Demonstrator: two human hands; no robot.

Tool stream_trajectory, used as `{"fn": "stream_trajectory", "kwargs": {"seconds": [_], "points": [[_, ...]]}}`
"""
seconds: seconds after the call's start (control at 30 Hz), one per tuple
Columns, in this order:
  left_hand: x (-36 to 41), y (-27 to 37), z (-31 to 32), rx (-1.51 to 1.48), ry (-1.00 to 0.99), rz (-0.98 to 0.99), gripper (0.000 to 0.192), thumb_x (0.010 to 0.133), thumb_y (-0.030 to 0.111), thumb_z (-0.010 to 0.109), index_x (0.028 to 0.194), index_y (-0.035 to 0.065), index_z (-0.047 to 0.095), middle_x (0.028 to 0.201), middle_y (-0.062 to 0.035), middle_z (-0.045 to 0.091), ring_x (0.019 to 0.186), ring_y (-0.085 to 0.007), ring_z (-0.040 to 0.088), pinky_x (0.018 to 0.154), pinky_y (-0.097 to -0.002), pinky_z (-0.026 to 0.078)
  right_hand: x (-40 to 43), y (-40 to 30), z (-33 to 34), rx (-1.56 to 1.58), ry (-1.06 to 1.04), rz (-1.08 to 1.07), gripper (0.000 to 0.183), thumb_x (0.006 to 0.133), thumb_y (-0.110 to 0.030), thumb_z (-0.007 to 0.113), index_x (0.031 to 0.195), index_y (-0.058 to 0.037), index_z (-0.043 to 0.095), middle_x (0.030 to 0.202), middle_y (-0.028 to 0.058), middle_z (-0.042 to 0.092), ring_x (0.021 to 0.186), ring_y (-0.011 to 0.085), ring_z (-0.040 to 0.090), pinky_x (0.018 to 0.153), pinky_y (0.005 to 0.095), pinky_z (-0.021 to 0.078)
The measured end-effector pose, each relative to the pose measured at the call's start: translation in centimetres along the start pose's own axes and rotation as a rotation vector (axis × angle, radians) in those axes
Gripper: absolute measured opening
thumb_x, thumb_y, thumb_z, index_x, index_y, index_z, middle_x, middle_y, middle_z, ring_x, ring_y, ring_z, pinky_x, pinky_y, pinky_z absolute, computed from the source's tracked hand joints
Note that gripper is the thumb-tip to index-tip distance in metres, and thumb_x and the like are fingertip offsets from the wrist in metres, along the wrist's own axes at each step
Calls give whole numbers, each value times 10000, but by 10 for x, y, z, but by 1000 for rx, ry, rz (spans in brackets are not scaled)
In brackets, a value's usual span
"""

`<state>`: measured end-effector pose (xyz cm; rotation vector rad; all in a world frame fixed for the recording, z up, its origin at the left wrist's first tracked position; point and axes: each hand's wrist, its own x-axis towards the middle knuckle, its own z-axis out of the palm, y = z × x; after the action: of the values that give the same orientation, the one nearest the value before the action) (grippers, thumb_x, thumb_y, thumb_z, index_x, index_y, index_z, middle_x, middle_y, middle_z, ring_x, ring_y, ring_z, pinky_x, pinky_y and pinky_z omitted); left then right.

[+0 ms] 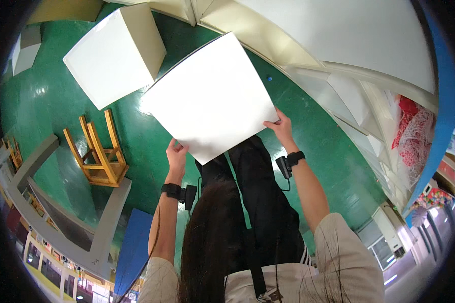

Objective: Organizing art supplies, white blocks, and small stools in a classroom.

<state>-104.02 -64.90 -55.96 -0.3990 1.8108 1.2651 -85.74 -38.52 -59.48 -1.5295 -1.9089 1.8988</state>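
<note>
A large white rectangular piece spans the space in front of me, its bright face turned up. Whether it is a flat board or the top of a box cannot be made out. My left hand pinches its near left edge, the thumb lying on the face. At the right corner, my right hand grips the edge with the thumb on top and the other fingers mostly hidden underneath. Just beyond its far left edge stands a white box-shaped block on the green floor.
An upturned wooden stool lies left of me, beside a grey frame and a blue panel. White cabinetry runs along the far right. Red and white netting fills an opening there. A small blue object lies on the floor.
</note>
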Motion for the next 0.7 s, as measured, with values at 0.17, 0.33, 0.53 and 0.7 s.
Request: {"fn": "stream_trajectory", "kwargs": {"seconds": [0.17, 0.33, 0.53, 0.7], "points": [[-1, 40, 8, 60, -61, 76, 280, 721, -16, 506, 994, -61, 469, 875, -94, 556, 793, -135, 517, 705, -245, 393, -9, -21, -14, 69, 44, -30, 551, 584, -36, 655, 1087, 13, 434, 868, 88, 559, 693, 115, 546, 606, 209, 440], [6, 67, 20, 208, -54, 58, 179, 722, -34, 486, 889, -84, 523, 821, -50, 564, 710, -79, 503, 643, -190, 386, -9, -30, -18, 95, 88, -8, 511, 596, -33, 640, 1070, 7, 454, 857, 80, 562, 718, 114, 540, 617, 221, 439], [17, 69, 27, 136, -62, 157, 193, 721, -2, 512, 900, -72, 535, 821, -55, 564, 727, -82, 502, 664, -204, 384, -9, -35, -20, 81, 81, 90, 425, 625, -40, 623, 1023, 8, 481, 862, 46, 552, 751, 103, 508, 673, 220, 406], [29, 96, 47, 393, -45, 214, 227, 705, -17, 510, 922, -82, 524, 793, -38, 565, 691, -73, 501, 623, -196, 398, -12, -27, -24, 162, 138, 91, 359, 646, -45, 609, 984, 4, 499, 857, 40, 551, 762, 101, 506, 686, 217, 399]]}}
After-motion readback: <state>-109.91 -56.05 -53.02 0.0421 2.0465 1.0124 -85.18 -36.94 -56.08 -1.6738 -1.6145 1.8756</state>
